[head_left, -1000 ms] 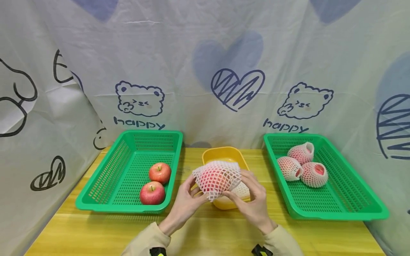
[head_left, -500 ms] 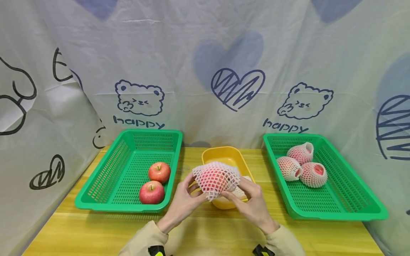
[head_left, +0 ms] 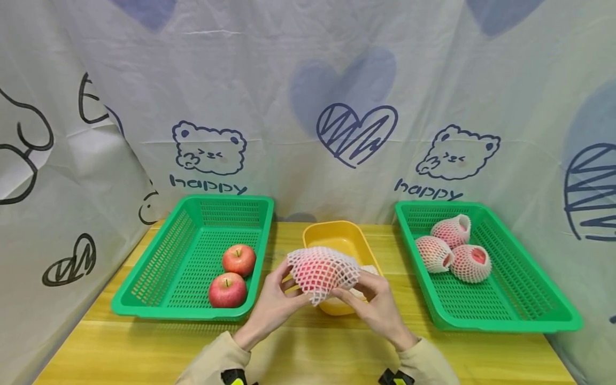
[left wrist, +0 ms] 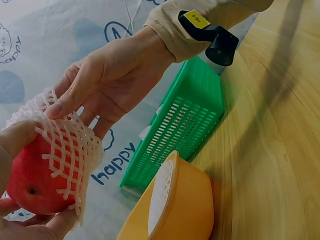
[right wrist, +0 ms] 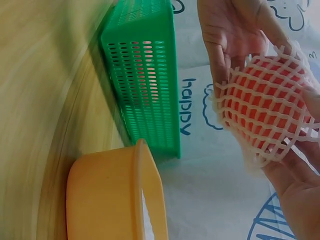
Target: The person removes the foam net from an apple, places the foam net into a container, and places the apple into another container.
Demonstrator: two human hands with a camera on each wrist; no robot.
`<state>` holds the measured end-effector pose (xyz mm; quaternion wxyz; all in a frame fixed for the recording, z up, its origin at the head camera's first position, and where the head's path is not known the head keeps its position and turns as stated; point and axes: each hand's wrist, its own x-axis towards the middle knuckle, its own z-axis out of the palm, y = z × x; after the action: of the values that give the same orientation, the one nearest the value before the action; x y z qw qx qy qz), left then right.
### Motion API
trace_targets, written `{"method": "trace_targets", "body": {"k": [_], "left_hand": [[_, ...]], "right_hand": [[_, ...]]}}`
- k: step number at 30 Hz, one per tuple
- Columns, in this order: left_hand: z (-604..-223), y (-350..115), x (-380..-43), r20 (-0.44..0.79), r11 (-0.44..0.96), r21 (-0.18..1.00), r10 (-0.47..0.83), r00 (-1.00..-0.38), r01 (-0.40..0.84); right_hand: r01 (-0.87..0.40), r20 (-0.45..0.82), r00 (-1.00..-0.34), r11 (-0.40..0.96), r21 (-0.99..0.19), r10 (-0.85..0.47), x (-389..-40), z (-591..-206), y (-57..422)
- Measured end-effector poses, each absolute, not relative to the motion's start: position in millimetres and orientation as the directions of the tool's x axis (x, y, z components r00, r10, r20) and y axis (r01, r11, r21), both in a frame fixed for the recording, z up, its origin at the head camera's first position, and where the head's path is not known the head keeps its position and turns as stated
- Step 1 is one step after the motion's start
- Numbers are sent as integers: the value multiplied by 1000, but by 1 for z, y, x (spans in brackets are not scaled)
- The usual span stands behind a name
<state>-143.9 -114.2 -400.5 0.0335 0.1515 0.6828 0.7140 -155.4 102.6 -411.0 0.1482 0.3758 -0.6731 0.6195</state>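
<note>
An apple (left wrist: 35, 175) sits partly inside a white foam fruit net (head_left: 323, 270), held up over the front of a yellow bin (head_left: 347, 238). My left hand (head_left: 277, 303) grips the apple and net from the left, its thumb and fingers round the fruit. On the other side my right hand (head_left: 377, 306) pinches the net with thumb and fingers. The left wrist view shows bare red skin at one end of the apple, while mesh wraps the rest. Part of my left fingers is hidden behind the net.
White foam nets (head_left: 369, 271) lie in the yellow bin. A green basket (head_left: 192, 311) on the left holds two bare apples (head_left: 228, 290). Another green basket (head_left: 510, 324) on the right contains three netted apples (head_left: 471, 263). Wooden tabletop (head_left: 308, 353) lies beneath everything, with a printed cloth behind.
The netted apple has dipped slightly, and the net's right side has shifted a little left. My right hand has moved slightly left. Both hands keep their hold.
</note>
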Motion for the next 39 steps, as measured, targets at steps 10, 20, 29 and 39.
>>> {"method": "trace_targets", "body": {"k": [10, 20, 29, 39], "left_hand": [[-401, -114, -144, 190, -9, 981, 278, -942, 195], [-400, -114, -143, 185, 49, 977, 275, -944, 205], [-400, -113, -142, 206, 73, 970, 273, -940, 233], [-398, -110, -142, 225, 86, 963, 276, -935, 257]], "right_hand": [[-645, 625, -689, -84, -760, -367, -157, -406, 107], [-611, 589, -691, -98, -786, -419, -159, -407, 110], [-529, 502, -719, -90, -844, -480, -159, -404, 114], [-509, 513, -735, -138, -849, -444, -159, -404, 116]]}}
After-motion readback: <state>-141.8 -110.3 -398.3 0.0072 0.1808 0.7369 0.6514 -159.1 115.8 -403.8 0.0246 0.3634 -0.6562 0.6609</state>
